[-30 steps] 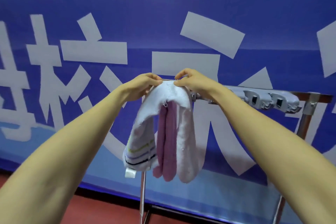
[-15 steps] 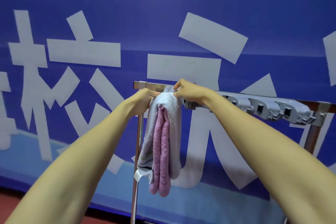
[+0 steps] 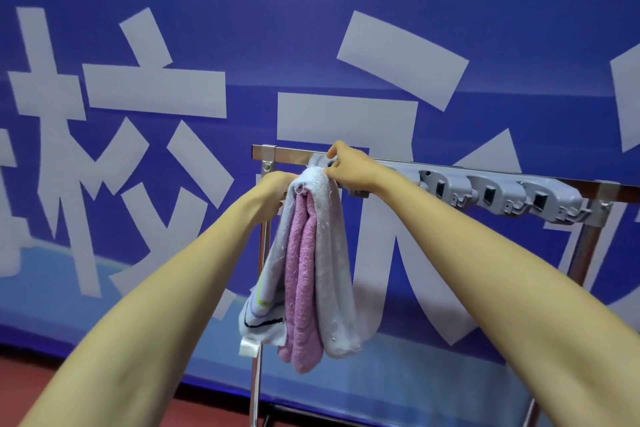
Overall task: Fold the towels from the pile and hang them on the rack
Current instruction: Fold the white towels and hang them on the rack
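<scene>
I am pinching the top of the towel (image 3: 323, 253) with my right hand (image 3: 349, 166) at twelve o'clock, my left hand (image 3: 277, 192) gripping at nine, bringing it to the rack (image 3: 502, 192); bunched folds should seat best.

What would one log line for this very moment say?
stage: hanging | left hand: grips towel bundle top | right hand: pinches it at grey hook strip | rack: bundle at left end | hooked: cannot tell
</scene>
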Demonstrator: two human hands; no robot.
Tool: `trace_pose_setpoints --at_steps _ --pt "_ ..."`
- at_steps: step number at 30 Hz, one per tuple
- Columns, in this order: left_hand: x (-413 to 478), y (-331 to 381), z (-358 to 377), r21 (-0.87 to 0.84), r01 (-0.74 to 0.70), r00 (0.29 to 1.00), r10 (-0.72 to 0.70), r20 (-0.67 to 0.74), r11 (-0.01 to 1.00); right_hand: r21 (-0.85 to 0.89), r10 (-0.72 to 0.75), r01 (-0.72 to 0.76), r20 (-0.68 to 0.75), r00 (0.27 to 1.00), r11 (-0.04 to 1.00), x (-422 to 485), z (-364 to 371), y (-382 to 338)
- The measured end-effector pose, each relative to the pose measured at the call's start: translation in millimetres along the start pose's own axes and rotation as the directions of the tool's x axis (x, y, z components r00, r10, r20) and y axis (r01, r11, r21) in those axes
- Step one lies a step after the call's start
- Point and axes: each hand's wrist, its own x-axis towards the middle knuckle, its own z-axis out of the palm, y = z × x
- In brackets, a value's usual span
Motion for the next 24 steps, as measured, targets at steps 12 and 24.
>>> trace_pose_setpoints --at_steps 12,24 --pt "-56.3 -35.8 3.0 -0.094 -0.21 0.95 0.181 -0.253 0.973 0.003 -0.304 0.355 -0.51 0.805 0.935 -77.5 26.0 8.5" --pt "-114.9 -162.8 20.6 0.231 -0.237 0.887 0.308 -0.345 0.944 0.308 0.076 0.007 -0.257 0.964 0.951 -141.4 159.8 64.6"
